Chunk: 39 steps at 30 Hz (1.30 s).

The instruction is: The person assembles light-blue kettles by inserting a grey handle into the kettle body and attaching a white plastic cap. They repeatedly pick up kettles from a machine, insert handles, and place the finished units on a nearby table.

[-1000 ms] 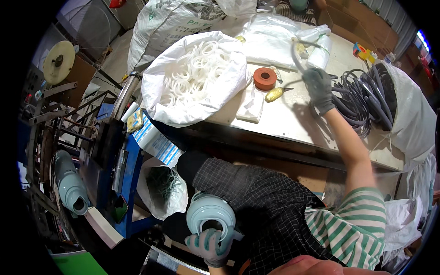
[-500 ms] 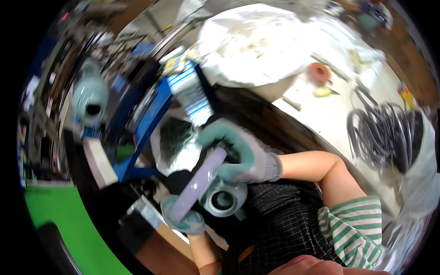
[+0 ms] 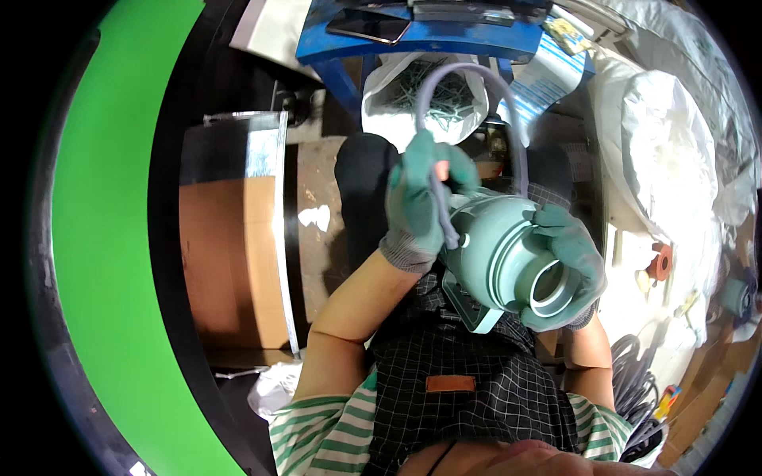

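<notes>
A pale green plastic housing, rounded with a ringed round mouth, rests over my lap and tilts toward the lower right. My right hand, in a green and grey glove, wraps round the mouth end. Gloved the same way, my left hand is closed on a lilac-grey flexible strip at the housing's left side. From that hand the strip arches up and over to the right, then drops behind the housing, where its far part is hidden. Its near end hangs below my left fingers, against the housing.
Ahead stands a blue stool bearing a phone. Below it is a white bag of dark green pieces. A cardboard box and a green surface lie left. At right are a white sack, an orange-red roll and grey coils.
My view has swung round. My left hand has moved from the strip's lower end to beside the housing, and my right hand from the strip and housing to the housing's mouth. The strip now arches widely.
</notes>
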### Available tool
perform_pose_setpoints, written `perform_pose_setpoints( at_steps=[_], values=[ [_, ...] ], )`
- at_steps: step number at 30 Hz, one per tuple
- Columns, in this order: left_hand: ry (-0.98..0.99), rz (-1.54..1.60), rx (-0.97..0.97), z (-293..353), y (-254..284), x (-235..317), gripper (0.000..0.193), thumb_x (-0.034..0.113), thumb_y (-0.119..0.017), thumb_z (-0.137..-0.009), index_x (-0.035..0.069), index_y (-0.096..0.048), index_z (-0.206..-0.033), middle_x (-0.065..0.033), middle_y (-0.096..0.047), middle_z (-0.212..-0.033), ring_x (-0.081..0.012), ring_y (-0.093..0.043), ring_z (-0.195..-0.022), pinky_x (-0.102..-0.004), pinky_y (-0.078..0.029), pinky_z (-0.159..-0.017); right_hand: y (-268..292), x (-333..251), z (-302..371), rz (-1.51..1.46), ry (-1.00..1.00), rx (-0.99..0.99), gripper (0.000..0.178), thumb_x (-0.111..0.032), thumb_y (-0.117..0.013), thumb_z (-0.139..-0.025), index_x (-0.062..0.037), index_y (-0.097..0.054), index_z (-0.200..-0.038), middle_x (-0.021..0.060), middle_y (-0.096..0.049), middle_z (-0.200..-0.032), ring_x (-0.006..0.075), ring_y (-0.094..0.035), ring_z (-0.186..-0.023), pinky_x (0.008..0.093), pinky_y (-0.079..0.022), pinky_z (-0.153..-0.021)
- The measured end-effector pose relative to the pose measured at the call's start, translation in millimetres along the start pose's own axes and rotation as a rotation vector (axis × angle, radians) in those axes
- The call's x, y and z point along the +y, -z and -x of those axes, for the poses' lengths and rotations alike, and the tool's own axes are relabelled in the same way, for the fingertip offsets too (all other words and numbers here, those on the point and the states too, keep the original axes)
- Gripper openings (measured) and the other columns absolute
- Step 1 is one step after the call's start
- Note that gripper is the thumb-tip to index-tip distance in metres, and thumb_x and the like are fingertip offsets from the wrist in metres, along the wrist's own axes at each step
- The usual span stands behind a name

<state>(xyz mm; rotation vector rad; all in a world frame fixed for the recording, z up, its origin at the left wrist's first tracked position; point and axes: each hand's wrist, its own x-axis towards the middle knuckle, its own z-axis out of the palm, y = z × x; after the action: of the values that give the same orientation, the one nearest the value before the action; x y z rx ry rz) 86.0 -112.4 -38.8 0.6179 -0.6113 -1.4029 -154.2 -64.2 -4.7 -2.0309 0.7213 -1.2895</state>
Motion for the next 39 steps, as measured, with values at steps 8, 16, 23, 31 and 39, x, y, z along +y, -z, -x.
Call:
perform_pose_setpoints(
  at_steps=[8, 16, 23, 31, 39],
  values=[
    [0.295, -0.210, 0.009, 14, -9, -7, 0.038, 0.035, -0.048, -0.113, 0.008, -0.055, -0.087, -0.0049, -0.061, -0.090, -0.0150, -0.057, -0.087, -0.0294, -0.048, -0.085, 2, -17, -6, 0.044, -0.037, -0.111, 0.047, -0.020, -0.096, -0.071, -0.0085, -0.066, -0.105, 0.0180, -0.075, -0.111, 0.0431, -0.073, -0.111, 0.0599, -0.057, -0.102],
    [-0.797, -0.629, -0.785, 20, -60, 41, 0.037, 0.046, -0.080, -0.085, 0.013, -0.064, -0.082, -0.0043, -0.060, -0.090, -0.0217, -0.061, -0.088, -0.0391, -0.052, -0.086, 10, -39, -28, 0.120, 0.008, -0.227, 0.053, -0.031, -0.089, -0.077, -0.0086, -0.060, -0.115, 0.0122, -0.072, -0.115, 0.0356, -0.071, -0.111, 0.0549, -0.056, -0.102],
    [-0.944, -0.826, -0.837, 35, -38, 29, 0.044, 0.049, -0.072, -0.095, 0.013, -0.064, -0.119, -0.0105, -0.066, -0.122, -0.0286, -0.067, -0.114, -0.0522, -0.050, -0.108, 0, -46, -6, 0.001, -0.179, 0.005, 0.071, -0.041, -0.080, -0.087, -0.0061, -0.048, -0.141, 0.0134, -0.066, -0.128, 0.0310, -0.067, -0.112, 0.0456, -0.055, -0.098],
    [0.323, 0.242, -0.314, 23, 6, 48, 0.047, 0.050, -0.060, -0.106, 0.008, -0.055, -0.085, -0.0072, -0.056, -0.088, -0.0146, -0.051, -0.081, -0.0310, -0.046, -0.075, -14, -10, -44, -0.450, -0.327, 0.705, 0.068, -0.040, -0.064, -0.105, -0.0068, -0.041, -0.160, 0.0093, -0.062, -0.125, 0.0165, -0.063, -0.096, 0.0291, -0.056, -0.084],
    [-0.205, -0.713, 0.169, 84, -27, 70, 0.052, 0.044, -0.057, -0.108, 0.006, -0.057, -0.143, -0.0166, -0.058, -0.148, -0.0330, -0.059, -0.134, -0.0478, -0.046, -0.117, -32, 18, -37, -1.393, -0.692, 0.448, 0.059, -0.008, -0.051, -0.105, -0.0070, -0.039, -0.163, -0.0003, -0.053, -0.079, 0.0070, -0.047, -0.059, 0.0217, -0.045, -0.056]
  ],
)
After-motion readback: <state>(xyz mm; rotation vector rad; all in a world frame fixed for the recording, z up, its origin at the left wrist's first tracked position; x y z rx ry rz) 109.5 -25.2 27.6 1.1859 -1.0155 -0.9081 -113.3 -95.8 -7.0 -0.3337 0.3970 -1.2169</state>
